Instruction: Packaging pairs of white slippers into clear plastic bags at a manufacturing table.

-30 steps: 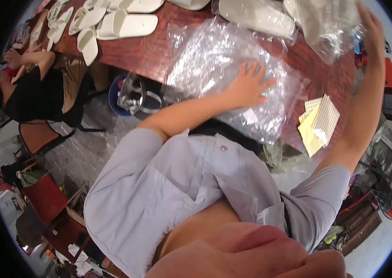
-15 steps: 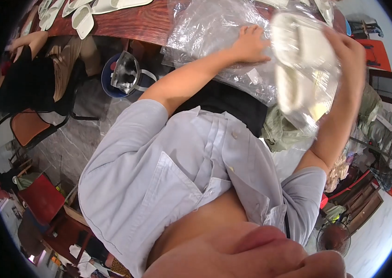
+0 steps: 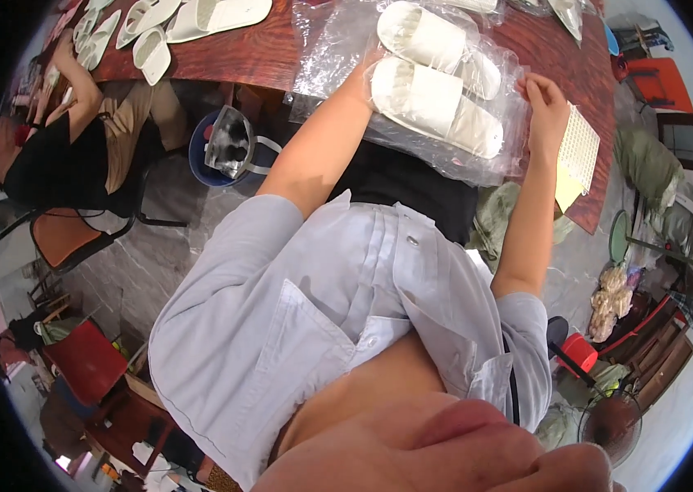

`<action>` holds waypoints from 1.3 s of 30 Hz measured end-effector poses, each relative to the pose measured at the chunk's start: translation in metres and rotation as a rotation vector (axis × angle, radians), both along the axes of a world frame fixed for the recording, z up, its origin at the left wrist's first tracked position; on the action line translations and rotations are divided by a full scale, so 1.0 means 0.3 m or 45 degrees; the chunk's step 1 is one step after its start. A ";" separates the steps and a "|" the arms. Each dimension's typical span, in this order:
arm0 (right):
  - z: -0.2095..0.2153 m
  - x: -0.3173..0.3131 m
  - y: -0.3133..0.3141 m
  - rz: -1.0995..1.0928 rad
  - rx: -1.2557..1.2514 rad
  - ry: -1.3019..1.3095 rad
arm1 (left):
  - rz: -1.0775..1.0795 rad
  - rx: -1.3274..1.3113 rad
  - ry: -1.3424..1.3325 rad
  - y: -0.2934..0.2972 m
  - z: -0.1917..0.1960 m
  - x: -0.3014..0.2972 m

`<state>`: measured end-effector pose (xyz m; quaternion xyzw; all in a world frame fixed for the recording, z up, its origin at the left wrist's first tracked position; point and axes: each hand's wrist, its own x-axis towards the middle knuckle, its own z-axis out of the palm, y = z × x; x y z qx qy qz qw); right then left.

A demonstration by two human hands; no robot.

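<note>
A pair of white slippers [image 3: 433,105] lies side by side in a clear plastic bag [image 3: 512,139] at the table's near edge. My left hand [image 3: 369,75] is at the left ends of the slippers, its fingers hidden behind them and the plastic. Beyond the right ends of the slippers, my right hand [image 3: 545,111] is closed, thumb and fingers pinching the bag's right edge. More clear plastic bags [image 3: 322,70] are spread flat beneath and to the left of the pair.
Loose white slippers [image 3: 219,18] are on the dark red wooden table [image 3: 240,61] at far left, near another person [image 3: 51,156]. A yellow and cream card stack [image 3: 578,156] rests by my right wrist. A blue bucket [image 3: 199,156] stands below the table edge.
The bagged slippers have come down from the right onto the bags in the middle. My right hand has shifted left to the bag's edge, and my left hand has moved left to the slippers' ends.
</note>
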<state>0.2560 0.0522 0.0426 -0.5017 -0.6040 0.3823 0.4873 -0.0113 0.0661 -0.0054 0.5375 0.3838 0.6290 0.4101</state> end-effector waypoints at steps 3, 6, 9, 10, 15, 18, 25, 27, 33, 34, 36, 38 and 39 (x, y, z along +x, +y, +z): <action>-0.119 0.063 -0.035 0.036 -0.093 -0.238 | 0.055 -0.049 -0.073 0.021 0.049 -0.077; -0.191 0.033 -0.085 0.305 -0.144 -0.714 | 0.117 -0.100 -0.157 0.121 0.085 -0.182; -0.237 0.049 -0.092 0.205 0.241 -0.666 | 0.165 -0.093 -0.068 0.103 0.191 -0.232; -0.236 0.045 -0.099 0.198 0.240 -0.684 | 0.216 -0.066 0.052 0.088 0.238 -0.269; -0.155 0.001 -0.122 0.243 0.114 -0.739 | 0.459 -0.036 0.737 -0.122 0.321 -0.305; -0.150 0.033 -0.111 0.294 0.285 -0.890 | 0.454 -0.023 1.213 -0.147 0.168 -0.254; -0.058 -0.049 -0.125 0.855 -0.312 0.175 | 0.760 0.151 1.662 -0.187 -0.131 -0.227; -0.057 -0.053 -0.133 0.936 -0.551 0.873 | 0.758 0.143 1.627 -0.179 -0.158 -0.237; -0.160 0.025 -0.069 0.997 -0.732 1.460 | 0.714 0.061 1.411 -0.172 -0.156 -0.226; -0.161 0.032 -0.063 0.871 -0.833 1.331 | 0.703 0.037 1.329 -0.174 -0.159 -0.232; -0.157 0.037 -0.040 0.825 -0.847 0.921 | 0.699 0.050 1.249 -0.170 -0.167 -0.251; -0.157 0.029 -0.030 0.869 -0.605 0.213 | 0.650 0.031 1.137 -0.170 -0.176 -0.270; -0.153 0.011 -0.036 0.959 -0.362 -0.088 | 0.607 -0.004 1.105 -0.169 -0.175 -0.274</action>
